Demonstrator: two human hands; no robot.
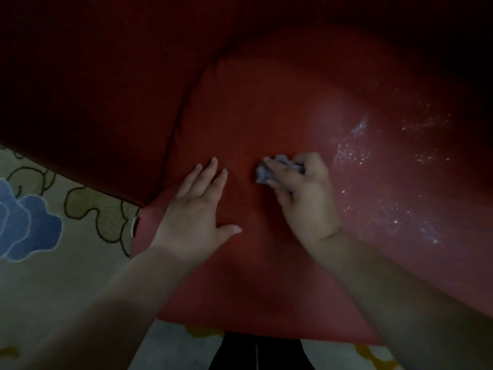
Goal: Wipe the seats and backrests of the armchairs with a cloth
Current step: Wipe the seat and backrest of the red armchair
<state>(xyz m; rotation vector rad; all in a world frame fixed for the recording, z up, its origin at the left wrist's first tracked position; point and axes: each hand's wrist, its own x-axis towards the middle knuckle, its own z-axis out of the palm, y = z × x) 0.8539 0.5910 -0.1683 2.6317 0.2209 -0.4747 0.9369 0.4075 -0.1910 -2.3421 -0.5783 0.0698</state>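
Note:
A red armchair seat [266,276] fills the middle of the view, with its darker red armrest [93,108] to the left. My right hand [304,198] is shut on a small crumpled grey-blue cloth [269,170] and presses it against the seat's middle. My left hand [198,212] lies flat on the seat just left of the cloth, fingers spread, holding nothing. White specks and a pale smear [354,145] cover the seat to the right of my right hand. The backrest is lost in darkness at the top.
A beige carpet with a blue flower pattern [26,217] lies on the floor to the left of the chair. More patterned carpet [170,345] shows below the seat's front edge. A dark garment [256,353] is at the bottom centre.

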